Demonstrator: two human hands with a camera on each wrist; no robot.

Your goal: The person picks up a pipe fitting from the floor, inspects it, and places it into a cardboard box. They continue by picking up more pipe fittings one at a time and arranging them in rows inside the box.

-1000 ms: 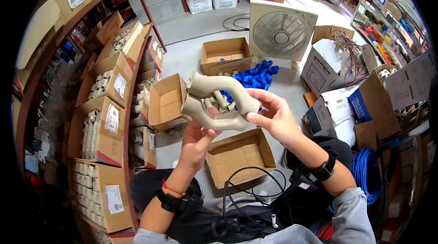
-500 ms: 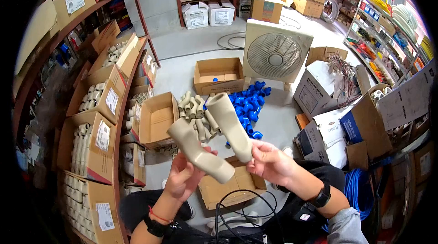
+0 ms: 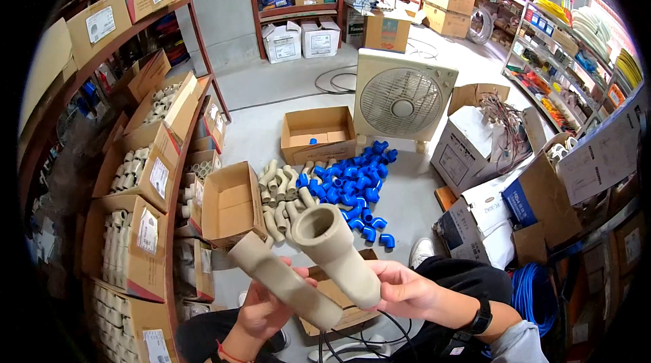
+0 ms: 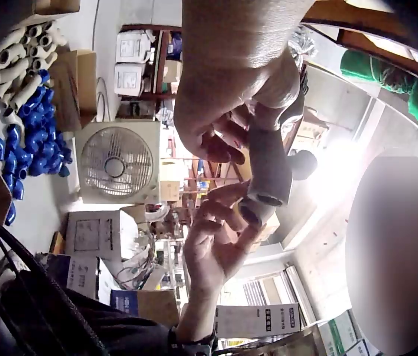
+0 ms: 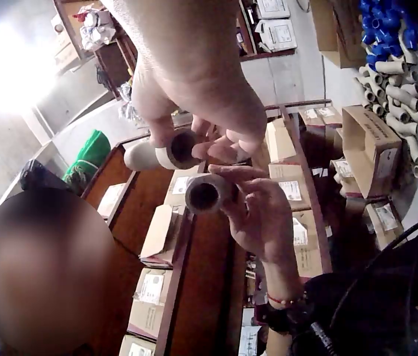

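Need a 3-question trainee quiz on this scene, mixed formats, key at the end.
1. True or false: the heap of blue fittings lies inside a carton.
2. The left grip holds: a) a blue elbow, b) a beige fitting, c) a black cable.
3. Which appliance stands beyond the blue heap?

Key:
1. False; it lies on the floor.
2. b
3. The fan.
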